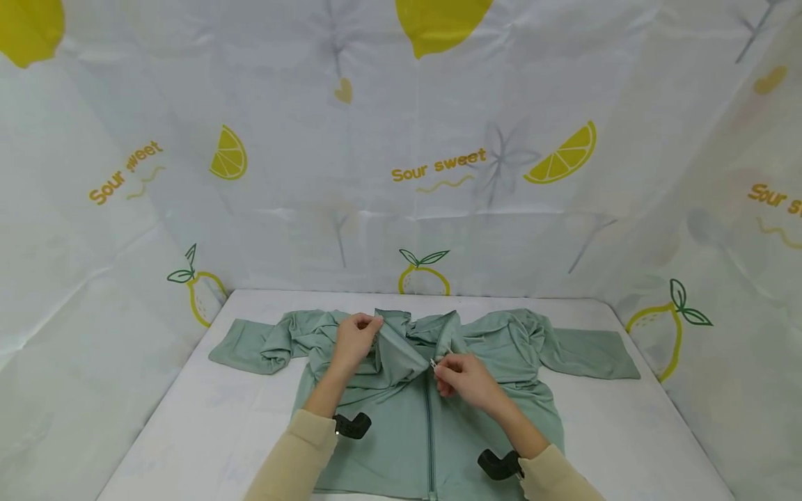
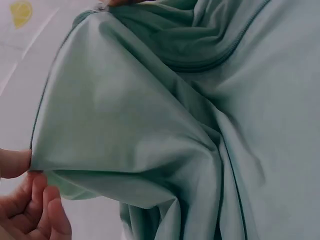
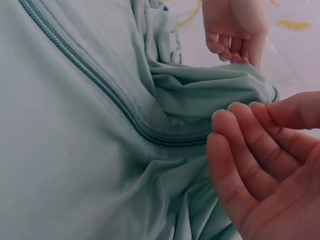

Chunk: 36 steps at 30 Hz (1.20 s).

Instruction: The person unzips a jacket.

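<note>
A light green zip-up jacket (image 1: 391,431) lies front up, its sleeves spread to both sides. My left hand (image 1: 356,341) pinches the top corner of the left front edge between thumb and fingers, stretching the collar cloth up; the left wrist view shows this fabric (image 2: 115,110) pulled taut. With thumb and forefinger my right hand (image 1: 466,379) pinches the small silvery zipper pull (image 1: 433,363) near the neck. Below it the zipper (image 1: 430,431) runs closed down to the hem. In the right wrist view the fingers of the right hand (image 3: 270,155) hide the pull.
The jacket rests on a white-covered table (image 1: 169,431). Behind and beside it hangs a white sheet (image 1: 301,229) printed with lemons and lettering. A black wrist camera (image 1: 354,426) sits on the left wrist, another camera (image 1: 499,464) on the right.
</note>
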### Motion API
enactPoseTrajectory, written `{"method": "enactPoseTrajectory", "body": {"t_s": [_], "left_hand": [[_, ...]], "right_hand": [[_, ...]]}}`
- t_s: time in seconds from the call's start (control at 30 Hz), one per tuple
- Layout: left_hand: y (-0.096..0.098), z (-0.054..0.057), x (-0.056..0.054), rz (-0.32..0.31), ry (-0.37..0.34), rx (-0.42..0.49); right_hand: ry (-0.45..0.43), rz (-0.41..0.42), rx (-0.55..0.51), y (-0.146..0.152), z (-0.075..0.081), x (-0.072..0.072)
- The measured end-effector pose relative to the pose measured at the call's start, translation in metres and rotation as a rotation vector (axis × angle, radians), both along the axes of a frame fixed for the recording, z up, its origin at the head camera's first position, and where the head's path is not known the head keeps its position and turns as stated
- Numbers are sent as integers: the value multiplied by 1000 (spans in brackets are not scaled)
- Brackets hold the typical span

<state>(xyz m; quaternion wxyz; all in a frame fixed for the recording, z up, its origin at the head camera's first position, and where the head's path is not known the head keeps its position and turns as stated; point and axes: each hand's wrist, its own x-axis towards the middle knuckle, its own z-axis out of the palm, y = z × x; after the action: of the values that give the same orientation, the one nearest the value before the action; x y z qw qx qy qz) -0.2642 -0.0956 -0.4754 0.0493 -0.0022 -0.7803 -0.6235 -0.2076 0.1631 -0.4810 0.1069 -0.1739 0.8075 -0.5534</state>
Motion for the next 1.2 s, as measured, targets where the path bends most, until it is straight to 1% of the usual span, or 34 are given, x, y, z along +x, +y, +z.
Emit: {"method": "enactPoseTrajectory", "body": {"t_s": [0.1, 0.2, 0.27, 0.33, 0.4, 0.47, 0.5, 0.57, 0.6, 0.67, 0.77, 0.87, 1.07, 1.2], "left_hand": [[0, 0, 5, 27, 65, -138], [2, 2, 12, 44, 147, -221], [5, 4, 19, 24, 181, -253], [10, 4, 25, -36, 190, -253], [16, 6, 31, -129, 181, -229], [24, 6, 35, -216, 149, -205], [27, 5, 36, -250, 132, -191], [35, 5, 38, -290, 105, -158], [38, 5, 39, -300, 99, -138], [44, 2, 39, -295, 79, -97], [49, -2, 38, -282, 90, -36], [49, -4, 37, -254, 92, -7], [41, -3, 34, -197, 59, 34], [30, -1, 32, -156, 54, 54]], "right_hand": [[7, -5, -1, -1, 0, -1], [12, -6, -21, -1, 1, -1], [11, -6, -41, -1, 2, -2], [10, -5, -56, -2, 4, -1], [10, -5, -68, -3, 6, -1], [15, -4, -77, -5, 7, -1], [15, -5, -82, -6, 9, -1], [17, -9, -87, -8, 10, -1], [17, -9, -89, -8, 10, -1], [15, -12, -94, -10, 11, -1], [17, -7, -102, -11, 11, 0], [35, -1, -77, -11, 8, 0], [73, 12, 7, -8, 0, -1], [83, 30, 44, -5, -2, 4]]}}
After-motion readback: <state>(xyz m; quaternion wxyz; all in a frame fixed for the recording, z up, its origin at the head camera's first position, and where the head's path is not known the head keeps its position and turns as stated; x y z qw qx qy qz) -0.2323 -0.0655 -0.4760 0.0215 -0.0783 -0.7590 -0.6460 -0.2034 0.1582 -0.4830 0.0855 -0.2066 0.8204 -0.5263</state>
